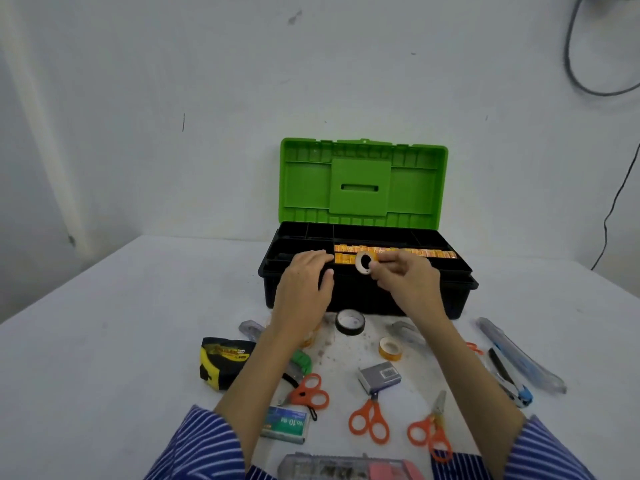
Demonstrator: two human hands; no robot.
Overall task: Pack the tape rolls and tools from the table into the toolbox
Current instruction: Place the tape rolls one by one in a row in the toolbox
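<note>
The black toolbox (460, 299) stands open at the table's far side, its green lid (363, 181) upright. A row of orange tape rolls (412, 253) lies in its top tray. My right hand (405, 278) pinches a small pale tape roll (364, 262) on edge over the tray's front. My left hand (306, 275) rests with curled fingers on the box's front rim, to the left of that roll. On the table in front lie a black tape roll (349, 322) and an orange tape roll (390, 348).
Scattered on the white table: a yellow-black tape measure (221, 362), three orange scissors (310, 391) (370, 419) (431, 429), staple boxes (379, 375) (285, 424), utility knives (519, 355), a stapler (407, 332), a clear case (346, 467) at the near edge.
</note>
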